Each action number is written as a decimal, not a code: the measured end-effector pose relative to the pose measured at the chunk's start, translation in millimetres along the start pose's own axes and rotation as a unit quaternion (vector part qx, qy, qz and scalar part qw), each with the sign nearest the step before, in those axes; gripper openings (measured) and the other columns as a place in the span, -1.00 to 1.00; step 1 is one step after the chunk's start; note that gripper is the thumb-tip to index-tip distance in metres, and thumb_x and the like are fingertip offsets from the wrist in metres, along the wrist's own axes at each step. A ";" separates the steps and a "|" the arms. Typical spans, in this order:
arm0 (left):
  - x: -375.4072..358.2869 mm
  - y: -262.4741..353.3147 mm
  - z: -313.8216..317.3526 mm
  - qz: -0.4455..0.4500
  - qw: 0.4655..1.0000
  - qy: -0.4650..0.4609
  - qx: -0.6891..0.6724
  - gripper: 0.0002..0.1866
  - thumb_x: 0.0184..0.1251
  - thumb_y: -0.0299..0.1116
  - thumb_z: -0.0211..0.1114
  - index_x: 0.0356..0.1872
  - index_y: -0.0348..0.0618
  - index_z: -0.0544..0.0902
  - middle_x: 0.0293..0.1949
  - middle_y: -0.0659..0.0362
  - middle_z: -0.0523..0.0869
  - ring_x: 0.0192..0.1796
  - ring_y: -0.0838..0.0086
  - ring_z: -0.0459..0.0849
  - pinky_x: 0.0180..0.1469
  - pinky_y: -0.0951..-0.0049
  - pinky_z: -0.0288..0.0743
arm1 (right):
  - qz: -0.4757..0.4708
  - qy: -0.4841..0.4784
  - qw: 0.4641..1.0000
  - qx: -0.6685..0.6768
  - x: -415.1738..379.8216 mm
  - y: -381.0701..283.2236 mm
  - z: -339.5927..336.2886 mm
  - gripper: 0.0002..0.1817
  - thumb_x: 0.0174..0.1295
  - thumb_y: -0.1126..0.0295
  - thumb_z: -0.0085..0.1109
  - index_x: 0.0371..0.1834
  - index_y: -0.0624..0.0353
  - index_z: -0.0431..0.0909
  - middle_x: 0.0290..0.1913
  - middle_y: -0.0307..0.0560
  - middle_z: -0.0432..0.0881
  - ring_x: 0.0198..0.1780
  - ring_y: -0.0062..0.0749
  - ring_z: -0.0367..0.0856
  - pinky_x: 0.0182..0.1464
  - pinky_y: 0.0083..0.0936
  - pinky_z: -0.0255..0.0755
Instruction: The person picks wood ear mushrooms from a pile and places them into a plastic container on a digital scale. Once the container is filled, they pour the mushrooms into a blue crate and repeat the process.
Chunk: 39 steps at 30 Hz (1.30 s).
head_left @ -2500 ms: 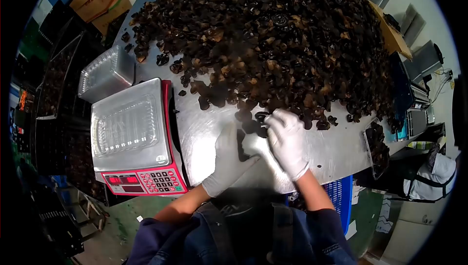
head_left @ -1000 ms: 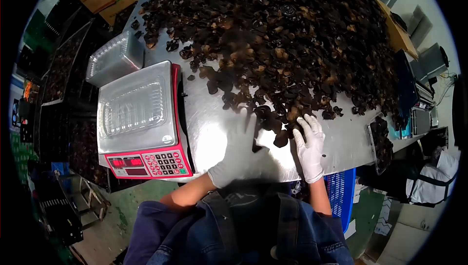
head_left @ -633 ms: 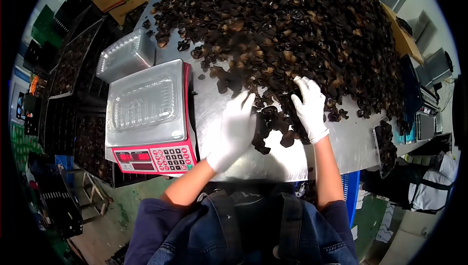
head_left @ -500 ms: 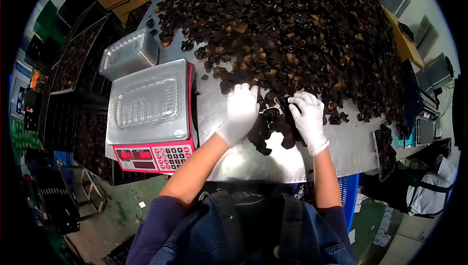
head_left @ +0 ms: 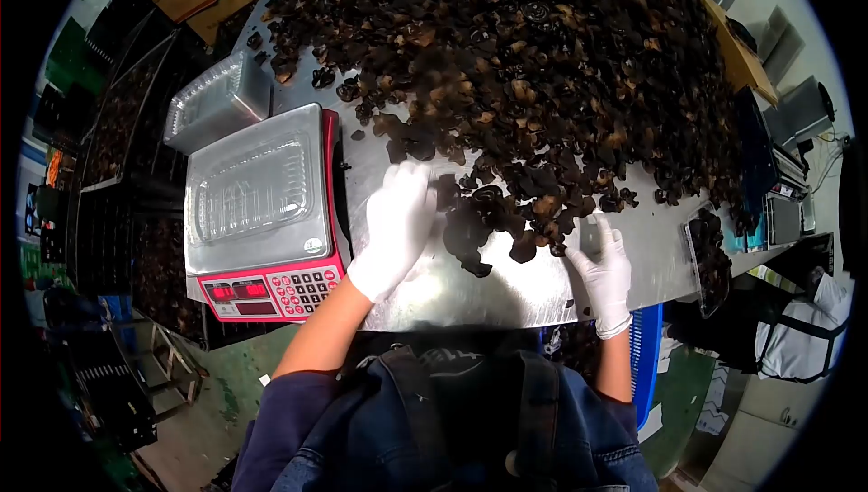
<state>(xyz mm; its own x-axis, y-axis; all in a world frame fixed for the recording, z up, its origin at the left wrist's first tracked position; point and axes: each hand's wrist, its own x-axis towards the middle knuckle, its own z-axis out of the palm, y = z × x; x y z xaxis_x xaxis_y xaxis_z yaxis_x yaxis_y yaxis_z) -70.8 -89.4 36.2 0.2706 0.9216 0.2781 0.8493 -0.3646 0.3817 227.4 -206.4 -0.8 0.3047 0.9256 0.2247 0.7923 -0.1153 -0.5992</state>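
Observation:
My left hand (head_left: 396, 231), in a white glove, is over the metal table (head_left: 425, 298) right of the scale, its fingers curled together. Whatever they may hold is hidden. Dark fungus pieces lie at its fingertips and along its right side. Gloved too, my right hand (head_left: 604, 268) has thumb and fingers apart, with nothing visible between them. It is beside the right edge of a small cluster of dark, curly fungus pieces (head_left: 470, 230). This cluster lies between my hands and joins the large fungus heap (head_left: 542, 67) behind.
On the left stands a red scale (head_left: 271, 298) bearing a clear plastic tray (head_left: 253, 189). Stacked clear trays (head_left: 221, 103) are behind it. A filled tray (head_left: 708, 261) sits at the right table edge, and a blue basket (head_left: 647, 365) is below.
Both hands have moved apart, the left one leftward and the right one right and toward me. More of the fungus cluster shows between them. The right fingers have spread; the left ones have curled.

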 end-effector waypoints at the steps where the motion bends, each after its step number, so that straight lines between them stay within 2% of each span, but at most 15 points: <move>1: -7.3 0.5 -1.7 0.002 1.000 -0.002 0.000 -0.77 0.16 -0.47 0.32 -0.14 -0.19 0.58 -0.21 0.06 0.61 -0.05 0.11 0.60 -0.05 0.17 0.55 | -0.004 -0.037 0.998 -0.052 -0.1 -5.1 -1.0 -0.15 -0.03 0.26 0.58 0.41 0.05 0.39 0.02 -0.02 0.62 -0.01 -0.15 0.66 -0.07 -0.35 0.59; 3: -21.4 2.3 -3.4 -0.035 0.991 -0.097 -0.081 -0.66 0.18 -0.40 0.38 -0.03 -0.22 0.58 0.00 -0.02 0.59 0.10 0.06 0.57 0.08 0.19 0.54 | 0.052 -0.146 0.983 -0.093 5.0 -22.8 0.8 0.25 -0.29 -0.02 0.67 0.56 -0.06 0.15 0.11 0.05 0.52 0.03 -0.10 0.65 -0.07 -0.33 0.61; 4: -30.0 -3.2 9.2 -0.011 0.990 -0.105 -0.093 -0.33 0.15 -0.26 0.48 0.28 -0.24 0.46 0.30 -0.14 0.42 0.30 -0.02 0.44 0.26 0.19 0.48 | 0.036 -0.165 0.980 -0.109 7.6 -34.8 5.2 0.33 -0.34 -0.01 0.68 0.60 -0.07 0.08 0.12 0.05 0.49 0.03 -0.05 0.65 -0.08 -0.31 0.61; 6: -43.3 3.7 18.6 -0.006 0.988 -0.138 -0.075 0.10 -0.01 0.00 0.60 0.52 -0.22 0.18 0.47 -0.23 0.20 0.40 -0.11 0.33 0.37 0.11 0.39 | 0.000 -0.182 0.980 -0.077 8.8 -53.8 17.9 0.40 -0.39 0.01 0.70 0.63 -0.08 0.02 0.18 0.09 0.44 0.05 0.00 0.63 -0.05 -0.29 0.61; 9: -38.0 15.2 27.3 0.036 0.985 -0.157 -0.054 0.40 -0.27 0.19 0.66 0.58 -0.22 0.02 0.50 -0.24 0.15 0.41 -0.15 0.30 0.36 0.02 0.39 | -0.035 -0.213 0.973 -0.086 13.7 -72.4 31.9 0.41 -0.41 0.06 0.73 0.62 -0.07 0.02 0.27 0.15 0.34 0.10 0.06 0.60 0.04 -0.26 0.60; 12: -21.5 24.3 36.1 0.052 0.976 -0.213 -0.011 0.46 -0.38 0.26 0.66 0.58 -0.17 0.02 0.49 -0.23 0.17 0.39 -0.16 0.31 0.34 -0.04 0.40 | -0.061 -0.211 0.970 -0.108 19.1 -81.8 38.5 0.41 -0.42 0.08 0.74 0.62 -0.08 0.03 0.25 0.16 0.36 0.10 0.06 0.60 0.05 -0.26 0.60; 14: -9.4 28.2 38.8 0.063 0.974 -0.213 -0.043 0.40 -0.33 0.20 0.67 0.59 -0.05 0.03 0.39 -0.18 0.30 0.32 -0.11 0.37 0.26 0.04 0.49 | -0.053 -0.200 0.975 -0.077 25.7 -79.2 41.1 0.40 -0.44 0.11 0.74 0.61 -0.11 0.05 0.25 0.14 0.38 0.09 0.04 0.60 0.05 -0.28 0.60; 20: 11.8 29.3 44.0 0.102 0.960 -0.251 -0.066 0.02 -0.20 -0.08 0.65 0.40 -0.10 0.39 0.14 -0.07 0.45 0.16 0.00 0.51 0.13 0.16 0.57 | -0.039 -0.226 0.972 -0.044 31.7 -81.9 52.4 0.14 -0.27 0.31 0.64 0.53 -0.10 0.23 0.09 0.05 0.47 0.03 -0.04 0.62 0.04 -0.30 0.58; 23: 1.7 29.6 42.2 0.074 0.944 -0.152 -0.284 -0.54 -0.11 -0.57 0.43 -0.06 -0.23 0.57 -0.11 -0.13 0.52 -0.01 -0.06 0.59 0.03 0.11 0.55 | 0.043 -0.143 0.980 0.130 24.4 -85.2 61.6 -0.11 -0.22 0.44 0.57 0.34 0.06 0.46 0.04 0.03 0.55 0.10 -0.14 0.63 0.15 -0.40 0.53; 27: -7.7 21.9 81.0 0.055 0.915 -0.096 -0.388 -0.50 -0.13 -0.57 0.42 -0.02 -0.19 0.58 -0.13 -0.09 0.53 -0.03 -0.04 0.59 0.02 0.11 0.54 | 0.065 -0.127 0.953 0.266 21.1 -87.2 60.8 -0.27 -0.19 0.58 0.47 0.22 0.25 0.51 0.04 -0.03 0.57 0.10 -0.23 0.60 0.20 -0.43 0.46; 30: -7.2 30.9 54.2 0.087 0.917 -0.033 -0.388 -0.54 -0.10 -0.56 0.39 -0.05 -0.07 0.58 -0.11 -0.01 0.53 -0.04 -0.01 0.59 0.03 0.14 0.55 | 0.032 -0.110 0.956 0.270 20.4 -111.6 42.2 -0.36 -0.19 0.63 0.42 0.12 0.27 0.53 -0.01 -0.04 0.56 0.10 -0.23 0.59 0.18 -0.42 0.47; 32: -4.5 31.9 -1.9 0.052 0.964 -0.048 -0.257 -0.56 -0.06 -0.53 0.37 -0.06 -0.06 0.53 -0.04 0.02 0.51 -0.10 0.05 0.63 -0.05 0.13 0.58 | -0.093 -0.096 0.981 0.141 33.0 -112.7 44.8 -0.38 -0.19 0.65 0.41 0.08 0.27 0.52 0.00 -0.06 0.54 0.12 -0.25 0.58 0.20 -0.41 0.47; 34: -5.1 17.9 -35.0 0.028 0.965 -0.018 -0.261 -0.52 -0.06 -0.54 0.37 -0.01 -0.05 0.56 -0.05 0.03 0.51 -0.11 0.06 0.65 -0.09 0.14 0.60 | 0.004 -0.133 0.926 0.353 36.3 -163.0 45.6 -0.41 -0.19 0.69 0.39 0.05 0.28 0.50 0.04 -0.06 0.51 0.13 -0.28 0.58 0.22 -0.42 0.48; 35: -6.7 5.1 -53.3 0.033 0.960 0.012 -0.277 -0.51 -0.06 -0.56 0.37 0.00 -0.06 0.57 -0.06 0.03 0.51 -0.10 0.07 0.65 -0.10 0.16 0.61 | -0.130 -0.128 0.962 0.204 44.6 -181.0 40.9 -0.34 -0.19 0.75 0.20 0.15 0.24 0.54 0.09 -0.06 0.48 0.13 -0.34 0.61 0.09 -0.45 0.58; 39: -16.9 -52.2 -144.1 -0.001 0.980 0.049 -0.192 -0.49 -0.04 -0.48 0.43 0.06 -0.07 0.63 0.00 0.03 0.55 0.01 0.17 0.66 0.04 0.29 0.60 | -0.213 -0.180 0.937 0.213 58.6 -280.1 63.5 -0.33 -0.16 0.66 0.37 0.17 0.24 0.51 0.08 -0.01 0.52 0.11 -0.21 0.62 0.19 -0.42 0.52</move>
<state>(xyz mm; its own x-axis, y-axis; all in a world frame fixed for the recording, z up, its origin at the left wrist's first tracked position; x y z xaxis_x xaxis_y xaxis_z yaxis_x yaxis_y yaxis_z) -185.0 -105.2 138.6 0.2084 0.9119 0.3536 0.6107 -0.4037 0.6813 -10.2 -97.0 131.4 -0.2490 0.9257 0.2849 0.4962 0.3746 -0.7833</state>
